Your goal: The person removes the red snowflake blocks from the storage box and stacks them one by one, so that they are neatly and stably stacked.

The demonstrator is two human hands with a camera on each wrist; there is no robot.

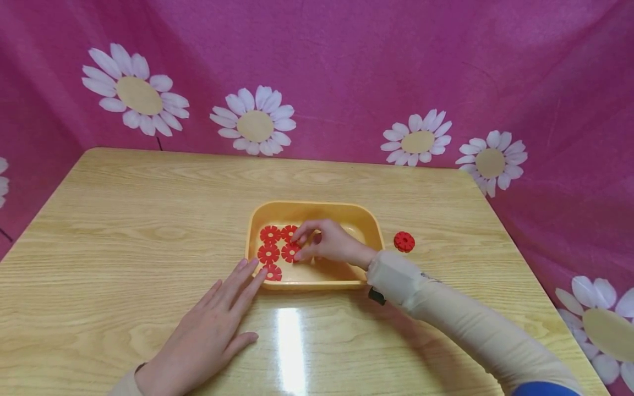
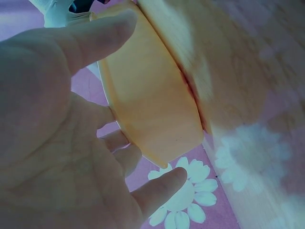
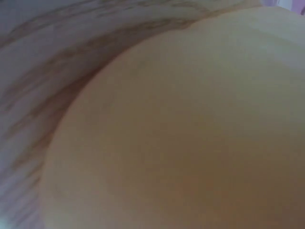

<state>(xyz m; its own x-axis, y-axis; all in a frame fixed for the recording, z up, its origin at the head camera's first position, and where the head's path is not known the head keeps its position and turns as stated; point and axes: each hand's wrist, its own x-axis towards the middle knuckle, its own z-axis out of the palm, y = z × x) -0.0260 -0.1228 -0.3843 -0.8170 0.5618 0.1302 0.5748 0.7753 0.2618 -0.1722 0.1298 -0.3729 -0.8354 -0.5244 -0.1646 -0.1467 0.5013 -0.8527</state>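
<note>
A yellow-orange plastic tray [image 1: 317, 285] sits on the table, with several red flower-shaped plastic discs [image 1: 270, 235] lying flat in its left part. Inside it, my right hand [image 1: 329, 240] has thumb and index finger bent at the edge of one red disc [image 1: 290, 253], seemingly pinching it; the fingers partly hide the contact. My left hand [image 1: 213, 324] rests at the tray's near left corner, fingers straight and fingertips at the rim. In the left wrist view the left hand [image 2: 71, 129] lies along the tray's outer wall [image 2: 147, 86].
Right of the tray lies a small pile of red discs [image 1: 404, 241]. Wood-grain table [image 1: 148, 220] surrounds the tray. A pink cloth [image 1: 337, 71] with white flowers hangs behind. In the right wrist view, the tray's smooth wall [image 3: 181, 143] fills most of the picture.
</note>
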